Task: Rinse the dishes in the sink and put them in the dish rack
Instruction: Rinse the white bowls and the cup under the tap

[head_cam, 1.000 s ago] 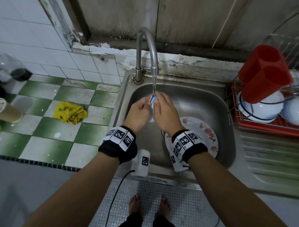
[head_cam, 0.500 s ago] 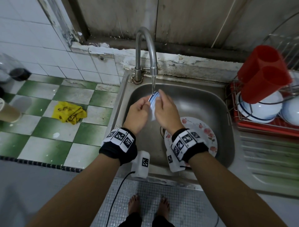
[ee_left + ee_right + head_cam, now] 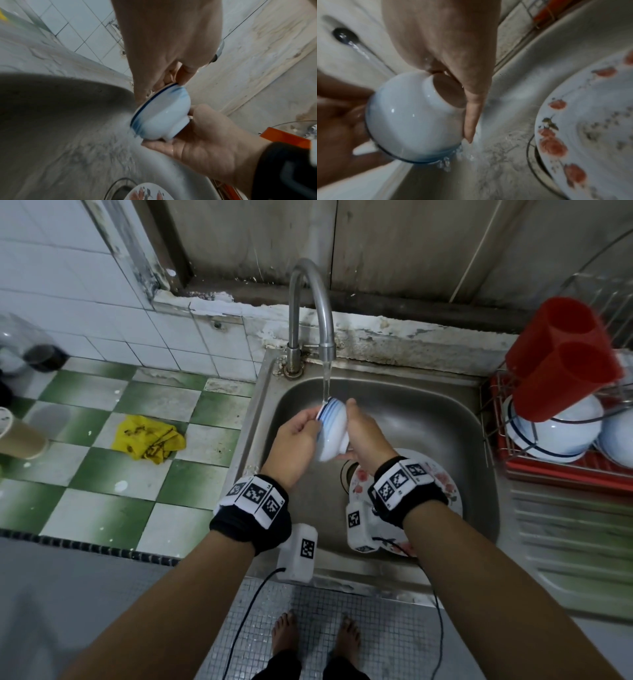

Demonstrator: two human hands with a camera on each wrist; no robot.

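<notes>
Water point(image 3: 326, 381) is hitting the bowl point(image 3: 333, 433); you are gripping it with left hand point(image 3: 297, 436) and right hand point(image 3: 364, 436), so be turning it slowly.

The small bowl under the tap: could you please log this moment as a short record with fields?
item: small white bowl, blue rim
orientation: tipped on its side, rim toward left hand
left hand: pinches the rim
right hand: cups the foot
water: faucet running onto the bowl
left in sink: floral plate
dish rack: white bowls, red cups
</notes>
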